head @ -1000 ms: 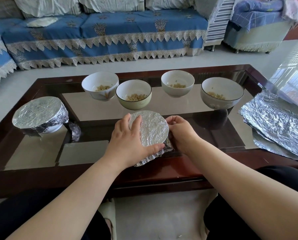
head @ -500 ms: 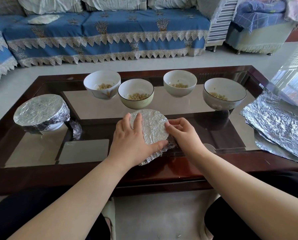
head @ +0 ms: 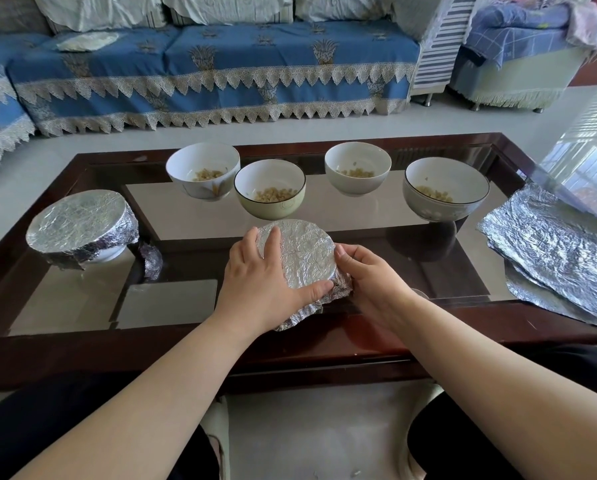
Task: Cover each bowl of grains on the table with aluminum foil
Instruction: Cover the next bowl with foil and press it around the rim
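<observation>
The left hand (head: 260, 277) lies spread over the near-left part of the foil-covered bowl (head: 298, 258), its fingers fairly straight across the flat foil top and its thumb pressed along the near rim, so it bears down on the cover rather than closing round it. The right hand (head: 366, 275) sits against the bowl's right side with its fingers curled in, pinching the crumpled foil skirt under the rim. That bowl stands close to the near edge of the dark glass-topped table (head: 82, 306), with a loose flap of foil sticking out beneath the left palm. Behind it runs a row of four open bowls, each with a little pale grain in the bottom: a white bowl (head: 202, 171) at far left, a green-tinted bowl (head: 270, 188) just beside it and nearest the hands, a second white bowl (head: 358, 168), and a grey flowered bowl (head: 446, 188) at right. Well to the left stands a finished bowl (head: 78, 226) wrapped in foil, with a small crumpled scrap of foil (head: 150, 259) next to it. At the table's right end lies a stack of foil sheets (head: 553, 258). Across the floor stands a sofa with a blue cover (head: 214, 74)
</observation>
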Tool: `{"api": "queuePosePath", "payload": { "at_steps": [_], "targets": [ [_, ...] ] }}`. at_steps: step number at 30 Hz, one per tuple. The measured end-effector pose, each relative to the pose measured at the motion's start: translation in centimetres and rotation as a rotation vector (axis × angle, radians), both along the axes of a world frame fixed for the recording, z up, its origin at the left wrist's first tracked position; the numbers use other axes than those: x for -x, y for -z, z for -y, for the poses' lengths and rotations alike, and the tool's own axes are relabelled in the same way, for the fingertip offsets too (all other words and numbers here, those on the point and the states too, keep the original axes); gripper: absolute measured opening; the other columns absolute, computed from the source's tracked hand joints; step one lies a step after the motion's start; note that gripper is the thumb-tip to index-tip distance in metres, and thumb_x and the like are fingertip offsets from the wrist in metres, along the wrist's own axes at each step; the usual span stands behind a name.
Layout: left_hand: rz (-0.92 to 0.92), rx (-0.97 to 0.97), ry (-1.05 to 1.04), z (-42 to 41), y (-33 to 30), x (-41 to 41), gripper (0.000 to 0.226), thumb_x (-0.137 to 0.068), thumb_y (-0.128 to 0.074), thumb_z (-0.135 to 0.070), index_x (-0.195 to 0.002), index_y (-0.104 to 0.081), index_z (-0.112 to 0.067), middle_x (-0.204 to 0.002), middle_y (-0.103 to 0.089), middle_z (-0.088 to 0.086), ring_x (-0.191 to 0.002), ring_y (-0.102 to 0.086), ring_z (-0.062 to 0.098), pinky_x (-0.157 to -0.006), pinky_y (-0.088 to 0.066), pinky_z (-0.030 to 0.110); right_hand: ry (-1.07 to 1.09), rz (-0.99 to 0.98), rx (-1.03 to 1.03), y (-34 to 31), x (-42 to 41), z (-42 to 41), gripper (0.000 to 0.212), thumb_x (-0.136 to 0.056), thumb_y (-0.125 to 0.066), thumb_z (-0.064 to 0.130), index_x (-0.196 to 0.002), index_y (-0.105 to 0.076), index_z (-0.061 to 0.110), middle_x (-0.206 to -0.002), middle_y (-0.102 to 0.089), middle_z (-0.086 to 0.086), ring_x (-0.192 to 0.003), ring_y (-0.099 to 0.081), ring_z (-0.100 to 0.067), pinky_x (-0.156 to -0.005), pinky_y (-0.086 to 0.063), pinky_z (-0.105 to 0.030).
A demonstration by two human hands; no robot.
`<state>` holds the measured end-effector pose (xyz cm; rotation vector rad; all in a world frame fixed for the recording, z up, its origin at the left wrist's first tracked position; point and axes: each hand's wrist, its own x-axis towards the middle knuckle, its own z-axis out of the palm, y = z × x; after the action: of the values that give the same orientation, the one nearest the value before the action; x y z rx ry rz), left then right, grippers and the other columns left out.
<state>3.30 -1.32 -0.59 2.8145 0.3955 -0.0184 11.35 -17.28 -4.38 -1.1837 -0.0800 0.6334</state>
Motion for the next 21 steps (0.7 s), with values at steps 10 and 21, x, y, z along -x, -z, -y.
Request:
{"api": "queuePosePath", "payload": {
  "at_steps": [10, 21],
  "targets": [
    [0.007, -0.012, -0.001, 0.0, 0.0, -0.1, 0.118, -0.071, -0.044, -0.088, -0.157, -0.002, -0.019, -0.161, 0.001, 0.012, -0.148, -0.002, 0.031, -0.119, -0.013, 0.042, 0.138, -0.028, 0.017, 0.5, 0.5, -0.8, 0.034, -0.098, -0.054, 0.024, -0.106, -0.065, -0.007, -0.096, -0.071, -0.018, -0.085, -0.069, -0.027, -0.076, -0.058, -0.036],
    [0.018, -0.024, 0.000, -0.1, 0.1, -0.2, 0.119, -0.070, -0.042, -0.089, -0.157, -0.003, -0.018, -0.160, -0.002, 0.012, -0.148, -0.004, 0.032, -0.119, -0.015, 0.043, 0.315, 0.048, 0.375, 0.8, 0.6, -2.3, 0.034, -0.097, -0.057, 0.039, -0.079, -0.060, 0.010, -0.078, -0.064, -0.010, -0.073, -0.058, -0.021, -0.082, -0.054, -0.045]
  ]
}}
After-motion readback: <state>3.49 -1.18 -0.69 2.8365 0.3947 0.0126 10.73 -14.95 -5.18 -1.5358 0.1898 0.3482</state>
